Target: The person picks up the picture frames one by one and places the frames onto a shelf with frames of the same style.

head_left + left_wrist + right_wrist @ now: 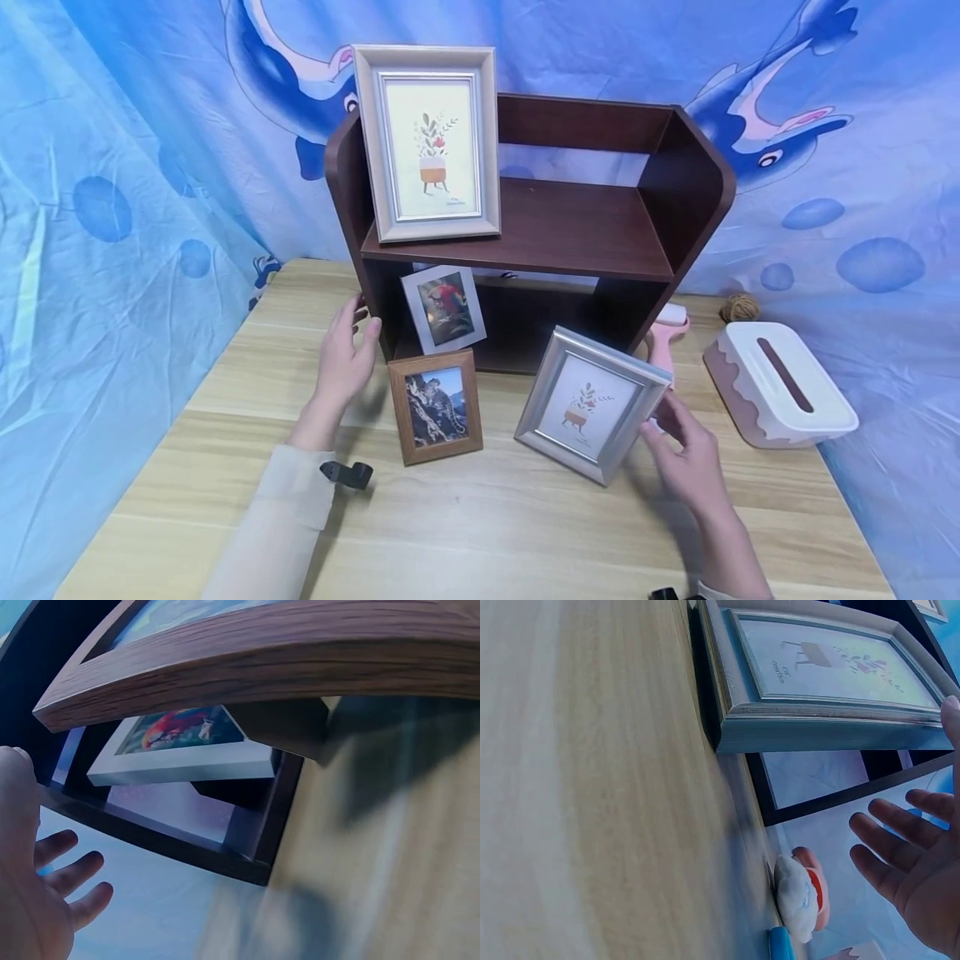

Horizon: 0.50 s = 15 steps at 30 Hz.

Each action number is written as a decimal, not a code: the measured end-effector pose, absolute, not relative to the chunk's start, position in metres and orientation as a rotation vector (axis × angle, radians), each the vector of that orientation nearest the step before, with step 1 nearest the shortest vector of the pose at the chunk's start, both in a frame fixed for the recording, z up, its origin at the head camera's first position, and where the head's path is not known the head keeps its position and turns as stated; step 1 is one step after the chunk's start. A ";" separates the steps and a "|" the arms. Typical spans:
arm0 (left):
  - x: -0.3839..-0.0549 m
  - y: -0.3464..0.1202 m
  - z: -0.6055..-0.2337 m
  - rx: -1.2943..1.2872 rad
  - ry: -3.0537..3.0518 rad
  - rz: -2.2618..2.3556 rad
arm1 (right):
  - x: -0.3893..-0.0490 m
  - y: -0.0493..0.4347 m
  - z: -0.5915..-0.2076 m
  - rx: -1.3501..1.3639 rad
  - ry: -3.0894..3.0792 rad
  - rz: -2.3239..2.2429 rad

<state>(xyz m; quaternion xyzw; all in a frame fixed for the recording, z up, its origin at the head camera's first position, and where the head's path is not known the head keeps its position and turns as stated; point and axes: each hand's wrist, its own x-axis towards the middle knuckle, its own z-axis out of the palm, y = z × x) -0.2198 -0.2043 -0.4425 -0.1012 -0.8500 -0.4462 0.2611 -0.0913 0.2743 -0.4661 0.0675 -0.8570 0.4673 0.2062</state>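
left hand [345, 358]: pretty relaxed beside shelf [577, 229], left of center
right hand [690, 462]: spread out beside silver frame [591, 406], lower right

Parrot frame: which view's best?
Head: it shows the parrot frame's whole picture, nearly face-on. Left wrist shows only part of it, beyond the brown frame. Right wrist doesn't show it.

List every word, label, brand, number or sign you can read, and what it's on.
No text is clearly readable.
Silver frame: tiny print, too small to read.
Upper frame: tiny line toward the lower right, too small to read.
White object: faint blue marking, too blurred.
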 end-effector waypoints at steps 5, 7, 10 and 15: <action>-0.232 -0.201 -0.433 -0.259 -2.263 -1.323 | -0.091 0.273 -0.467 0.238 -2.383 1.328; -0.236 -0.200 -0.430 -0.254 -2.249 -1.354 | -0.091 0.271 -0.467 0.248 -2.389 1.331; -0.240 -0.198 -0.424 -0.237 -2.240 -1.367 | -0.090 0.269 -0.467 0.257 -2.412 1.325; -0.243 -0.192 -0.418 -0.206 -2.229 -1.327 | -0.088 0.265 -0.467 0.263 -2.428 1.349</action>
